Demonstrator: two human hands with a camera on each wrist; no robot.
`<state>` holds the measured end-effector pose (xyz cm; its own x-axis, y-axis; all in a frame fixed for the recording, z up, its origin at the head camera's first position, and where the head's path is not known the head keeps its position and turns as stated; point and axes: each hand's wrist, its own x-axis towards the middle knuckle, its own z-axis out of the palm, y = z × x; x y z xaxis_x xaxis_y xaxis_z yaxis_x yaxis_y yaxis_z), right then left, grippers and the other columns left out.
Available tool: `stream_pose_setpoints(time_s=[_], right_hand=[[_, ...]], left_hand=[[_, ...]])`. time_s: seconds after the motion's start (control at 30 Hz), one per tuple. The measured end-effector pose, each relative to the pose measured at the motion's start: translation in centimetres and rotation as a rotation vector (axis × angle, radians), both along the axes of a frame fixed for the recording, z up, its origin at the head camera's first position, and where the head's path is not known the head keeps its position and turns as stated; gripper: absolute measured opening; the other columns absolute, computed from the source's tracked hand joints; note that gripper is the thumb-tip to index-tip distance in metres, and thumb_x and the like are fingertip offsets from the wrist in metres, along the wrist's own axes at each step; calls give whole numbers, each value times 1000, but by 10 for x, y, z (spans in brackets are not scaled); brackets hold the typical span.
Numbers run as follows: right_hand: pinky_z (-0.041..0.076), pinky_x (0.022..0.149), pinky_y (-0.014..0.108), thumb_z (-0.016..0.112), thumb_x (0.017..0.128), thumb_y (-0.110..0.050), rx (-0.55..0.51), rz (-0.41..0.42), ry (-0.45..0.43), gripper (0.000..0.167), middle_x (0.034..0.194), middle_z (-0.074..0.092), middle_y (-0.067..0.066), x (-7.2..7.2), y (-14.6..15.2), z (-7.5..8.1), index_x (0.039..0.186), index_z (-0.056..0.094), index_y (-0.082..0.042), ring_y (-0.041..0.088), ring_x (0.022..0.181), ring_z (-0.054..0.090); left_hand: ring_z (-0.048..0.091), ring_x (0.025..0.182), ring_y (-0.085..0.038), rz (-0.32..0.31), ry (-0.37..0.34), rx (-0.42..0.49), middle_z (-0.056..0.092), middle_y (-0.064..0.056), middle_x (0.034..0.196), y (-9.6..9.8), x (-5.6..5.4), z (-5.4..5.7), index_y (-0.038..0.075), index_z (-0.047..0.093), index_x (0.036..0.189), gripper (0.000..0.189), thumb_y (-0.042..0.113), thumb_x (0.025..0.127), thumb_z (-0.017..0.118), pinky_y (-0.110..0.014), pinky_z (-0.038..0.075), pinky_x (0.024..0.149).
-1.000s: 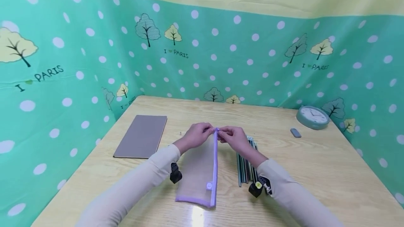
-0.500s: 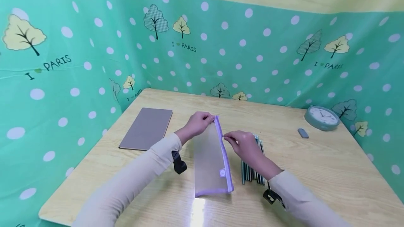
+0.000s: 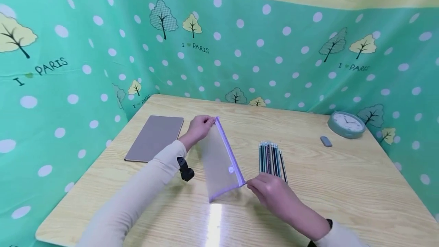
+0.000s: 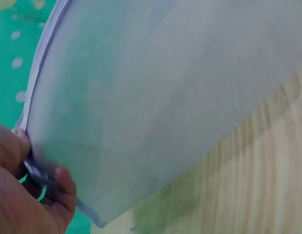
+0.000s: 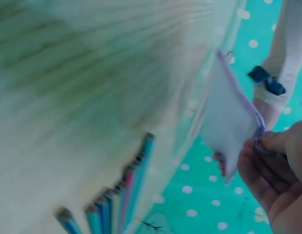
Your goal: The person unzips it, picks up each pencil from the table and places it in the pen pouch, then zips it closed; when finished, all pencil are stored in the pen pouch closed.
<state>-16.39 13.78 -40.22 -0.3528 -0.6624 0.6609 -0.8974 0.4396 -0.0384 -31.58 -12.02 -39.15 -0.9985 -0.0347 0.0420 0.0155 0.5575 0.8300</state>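
A translucent mesh zip pouch with purple edging hangs tilted between both hands above the table. My left hand pinches the far end of its zippered edge; in the left wrist view, thumb and fingers grip the purple corner. With thumb and forefinger, my right hand pinches the zipper at the near corner, and those fingers hide the zipper pull. A round white tag sits near that end. Just beyond the right hand lies a row of several pencils, their near ends covered by it.
A grey-brown notebook lies on the wooden table at the left. Toward the far right are a small grey eraser-like block and a round green clock. Polka-dot curtains border the table's back and sides.
My right hand has drawn along the zipper from the far end to the near corner, uncovering the pencils' far ends. The left hand keeps its pinch, and the pouch now tilts, near end to the right.
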Motion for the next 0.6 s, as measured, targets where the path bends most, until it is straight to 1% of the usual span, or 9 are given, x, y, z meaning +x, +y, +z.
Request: stream_pose_setpoints(time_s=[0.03, 0.1, 0.2, 0.3, 0.33, 0.4, 0.47, 0.53, 0.6], right_hand=[[56, 60, 10, 84, 71, 2, 0, -5, 14, 18, 75, 74, 2, 3, -1, 2, 85, 76, -4, 9, 63, 66], [55, 59, 10, 83, 71, 1, -12, -15, 43, 16, 74, 73, 1, 6, -2, 4, 85, 76, -5, 9, 63, 65], [54, 56, 10, 79, 78, -2, -36, -18, 78, 8, 72, 72, 0, 6, -5, 5, 84, 76, -6, 8, 60, 63], [51, 53, 9, 74, 83, -3, -63, -16, 106, 4, 71, 71, -1, 4, -7, 4, 82, 76, -6, 7, 58, 61], [50, 52, 9, 73, 83, -3, -74, -18, 113, 5, 70, 71, -1, 4, -7, 4, 82, 76, -6, 7, 58, 60], [50, 50, 10, 72, 83, -3, -94, -25, 134, 6, 70, 72, 0, 2, -8, 4, 81, 76, -6, 8, 57, 60], [50, 49, 11, 70, 84, -4, -111, -28, 160, 8, 70, 72, 1, -1, -9, 4, 81, 77, -5, 9, 56, 60], [51, 49, 12, 63, 92, -5, -127, -27, 199, 18, 70, 72, 2, -3, -11, 6, 82, 77, -5, 9, 57, 61], [52, 49, 14, 55, 100, -8, -138, -27, 243, 29, 70, 73, 2, -4, -14, 8, 82, 77, -4, 10, 57, 61]], left_hand=[[53, 78, -17, 6, 9, 0, 70, -9, 99, -1, -1, 0, 3, 75, 111, 29, 24, 108, 56, -26, 46, 66], [53, 78, -15, -14, 19, -5, 70, -8, 98, -1, -1, -2, 3, 74, 112, 30, 25, 109, 54, -26, 47, 66], [54, 78, -18, -45, 17, -21, 68, -10, 98, 3, 1, -4, 2, 72, 114, 35, 29, 110, 49, -30, 51, 69], [59, 91, -24, -75, -20, -19, 68, -15, 110, 7, 8, -5, 2, 66, 122, 44, 39, 110, 45, -38, 55, 81], [61, 99, -28, -91, -31, -12, 67, -18, 117, 8, 10, -4, 1, 64, 126, 48, 42, 109, 46, -42, 56, 88], [60, 117, -35, -122, -48, 9, 62, -22, 131, 12, 15, -3, -1, 57, 135, 56, 45, 104, 53, -48, 53, 102], [54, 131, -40, -151, -62, 33, 56, -26, 144, 16, 19, -1, -3, 48, 145, 67, 42, 98, 62, -52, 48, 112], [50, 137, -43, -169, -76, 45, 50, -27, 150, 20, 24, 0, -4, 41, 151, 77, 35, 92, 69, -53, 45, 116], [51, 137, -43, -166, -98, 52, 50, -27, 151, 23, 29, 2, -2, 39, 155, 80, 28, 88, 71, -53, 47, 114]])
